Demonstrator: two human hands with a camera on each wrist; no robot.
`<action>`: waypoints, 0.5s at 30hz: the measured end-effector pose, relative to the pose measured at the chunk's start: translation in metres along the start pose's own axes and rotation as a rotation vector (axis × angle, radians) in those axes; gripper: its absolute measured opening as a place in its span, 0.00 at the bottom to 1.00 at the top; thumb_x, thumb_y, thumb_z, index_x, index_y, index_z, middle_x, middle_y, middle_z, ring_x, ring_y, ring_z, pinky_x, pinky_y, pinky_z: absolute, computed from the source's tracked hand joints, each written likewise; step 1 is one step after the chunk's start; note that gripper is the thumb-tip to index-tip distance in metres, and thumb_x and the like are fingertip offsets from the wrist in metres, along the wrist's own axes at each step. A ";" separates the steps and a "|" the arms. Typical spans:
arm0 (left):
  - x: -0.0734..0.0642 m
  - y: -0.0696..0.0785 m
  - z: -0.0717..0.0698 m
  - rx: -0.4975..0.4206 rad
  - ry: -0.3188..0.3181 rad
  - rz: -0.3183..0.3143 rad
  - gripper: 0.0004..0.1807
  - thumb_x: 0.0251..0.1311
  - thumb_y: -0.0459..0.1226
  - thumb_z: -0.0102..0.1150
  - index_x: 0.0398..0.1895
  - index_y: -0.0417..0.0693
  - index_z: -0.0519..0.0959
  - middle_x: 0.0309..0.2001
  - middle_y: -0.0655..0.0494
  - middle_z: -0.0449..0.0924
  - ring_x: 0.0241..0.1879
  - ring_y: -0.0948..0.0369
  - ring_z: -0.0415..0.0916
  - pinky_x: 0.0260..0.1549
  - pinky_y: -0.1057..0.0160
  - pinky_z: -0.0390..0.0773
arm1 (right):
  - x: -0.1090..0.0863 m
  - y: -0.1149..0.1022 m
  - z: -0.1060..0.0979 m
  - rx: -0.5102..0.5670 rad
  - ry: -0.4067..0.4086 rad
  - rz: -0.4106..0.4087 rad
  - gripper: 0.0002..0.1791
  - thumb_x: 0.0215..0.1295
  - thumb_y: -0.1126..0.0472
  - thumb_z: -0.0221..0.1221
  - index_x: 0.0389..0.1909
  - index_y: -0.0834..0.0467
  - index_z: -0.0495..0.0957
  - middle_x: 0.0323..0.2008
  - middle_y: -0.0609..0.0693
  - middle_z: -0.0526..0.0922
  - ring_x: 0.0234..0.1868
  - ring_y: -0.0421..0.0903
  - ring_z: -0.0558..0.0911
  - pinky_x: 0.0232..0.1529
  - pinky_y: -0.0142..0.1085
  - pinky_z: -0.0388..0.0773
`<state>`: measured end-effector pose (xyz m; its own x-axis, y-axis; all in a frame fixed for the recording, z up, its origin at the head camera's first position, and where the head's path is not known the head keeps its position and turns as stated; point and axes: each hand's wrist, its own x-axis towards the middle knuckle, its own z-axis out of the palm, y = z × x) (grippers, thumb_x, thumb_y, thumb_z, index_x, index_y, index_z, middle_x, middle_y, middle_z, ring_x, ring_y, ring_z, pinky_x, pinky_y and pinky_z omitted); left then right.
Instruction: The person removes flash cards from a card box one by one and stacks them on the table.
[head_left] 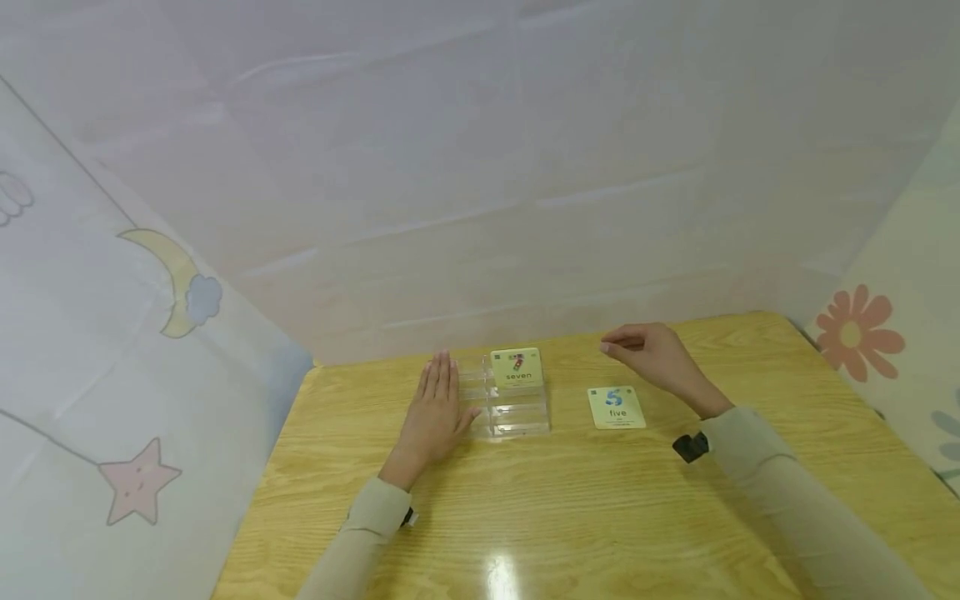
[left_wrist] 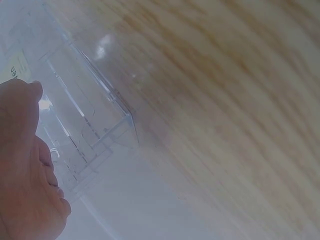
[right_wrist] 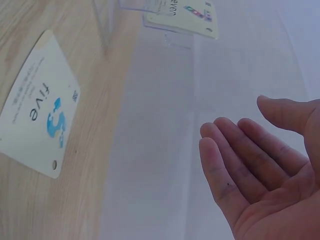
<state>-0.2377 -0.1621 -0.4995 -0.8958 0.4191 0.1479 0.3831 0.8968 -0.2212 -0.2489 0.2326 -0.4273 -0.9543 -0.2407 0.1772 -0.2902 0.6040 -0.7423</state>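
Note:
My left hand lies against the left side of a clear plastic card rack, fingers straight and thumb reaching over its edge. In the left wrist view the thumb and fingers of that hand overlap the clear rack. A card printed "seven" with a coloured 7 stands in the rack's back slot. To the rack's right, a "five" card with a blue 5 lies face up on the table. My right hand hovers beyond that card with nothing in it; its relaxed fingers and apart thumb show in the right wrist view.
The wooden table runs back to a pale fabric backdrop. Side panels carry a moon, a pink star and a red flower. A dark wrist strap shows at the right sleeve.

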 end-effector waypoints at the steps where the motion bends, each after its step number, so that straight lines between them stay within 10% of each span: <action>1: 0.000 0.000 0.000 -0.001 -0.001 0.000 0.49 0.81 0.62 0.36 0.83 0.30 0.44 0.85 0.31 0.41 0.86 0.39 0.41 0.85 0.44 0.47 | 0.000 -0.001 0.000 0.003 0.000 0.001 0.24 0.78 0.47 0.59 0.62 0.61 0.83 0.55 0.62 0.89 0.55 0.60 0.88 0.54 0.56 0.87; 15: 0.001 0.000 0.002 -0.034 -0.011 -0.006 0.50 0.80 0.60 0.42 0.84 0.30 0.41 0.85 0.32 0.34 0.87 0.42 0.33 0.86 0.45 0.42 | 0.004 -0.022 0.003 0.016 -0.010 -0.026 0.26 0.78 0.46 0.60 0.65 0.60 0.81 0.60 0.61 0.87 0.59 0.61 0.87 0.57 0.55 0.87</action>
<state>-0.2385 -0.1620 -0.5012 -0.9004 0.4126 0.1384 0.3852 0.9036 -0.1876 -0.2460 0.2163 -0.4117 -0.9458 -0.2638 0.1897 -0.3132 0.5852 -0.7480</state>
